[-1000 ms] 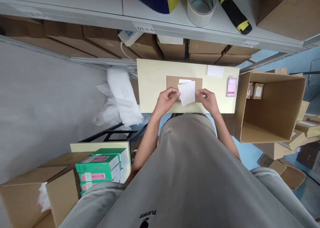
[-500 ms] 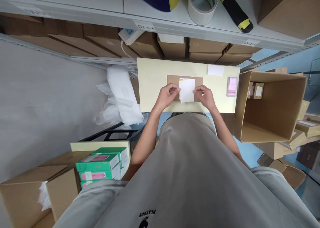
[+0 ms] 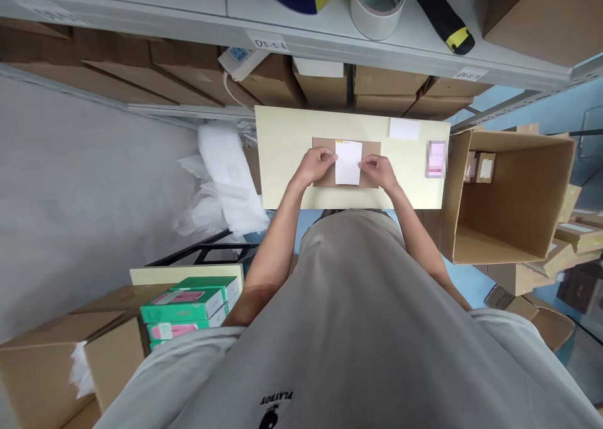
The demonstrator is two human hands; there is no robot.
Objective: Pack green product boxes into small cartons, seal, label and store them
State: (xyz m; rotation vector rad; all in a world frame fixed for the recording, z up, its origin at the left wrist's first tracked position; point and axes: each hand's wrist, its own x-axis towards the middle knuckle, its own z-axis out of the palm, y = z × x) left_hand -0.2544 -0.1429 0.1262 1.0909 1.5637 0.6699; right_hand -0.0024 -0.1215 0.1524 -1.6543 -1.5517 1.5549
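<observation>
A white paper label (image 3: 348, 163) lies over the middle of a flat brown cardboard box (image 3: 370, 179) on the pale yellow tabletop (image 3: 282, 165). My left hand (image 3: 315, 165) pinches the label's left edge between thumb and fingers. On the opposite side, my right hand (image 3: 379, 170) is closed in a pinch at the label's right edge. The label looks flat, with a small yellow mark at its upper left corner. Whether its whole underside touches the cardboard I cannot tell.
Another white paper (image 3: 404, 129) and a blurred pink item (image 3: 436, 159) lie on the tabletop's right part. An open carton (image 3: 509, 209) stands right of it. Tape (image 3: 378, 11) and a black-yellow cutter (image 3: 443, 14) rest on the shelf above. Green boxes (image 3: 181, 308) are stacked lower left.
The label has gone from slightly curled and tilted to flat and square over the brown cardboard. Both hands have shifted slightly with it, still at its edges.
</observation>
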